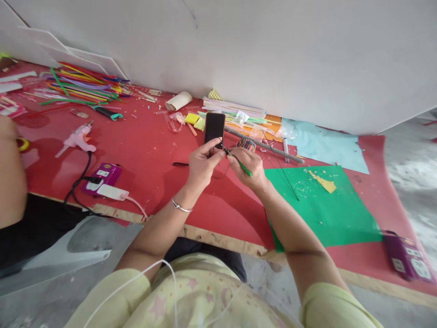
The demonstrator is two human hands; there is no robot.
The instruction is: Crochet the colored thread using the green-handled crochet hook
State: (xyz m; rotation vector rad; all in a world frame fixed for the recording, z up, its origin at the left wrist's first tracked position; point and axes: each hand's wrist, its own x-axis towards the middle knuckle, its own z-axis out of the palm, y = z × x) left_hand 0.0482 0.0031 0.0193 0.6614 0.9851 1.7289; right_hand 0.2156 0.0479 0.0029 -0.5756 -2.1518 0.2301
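Your left hand (pixel 202 161) and right hand (pixel 248 167) are pinching green wire (pixel 243 166) in air above red mat (pixel 143 150), near its far edge. Thin wire risking slipping, springing, poking fingertips; black card (pixel 215 127) lying just behind.

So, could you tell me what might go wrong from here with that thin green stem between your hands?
1. The green stem is pinched only at the fingertips of the left hand and right hand, so it could slip or bend.
2. Its dark tip sits close to the fingers and might prick them.
3. The glue gun lies on the red mat with its black cable looping nearby, where an elbow could snag it.
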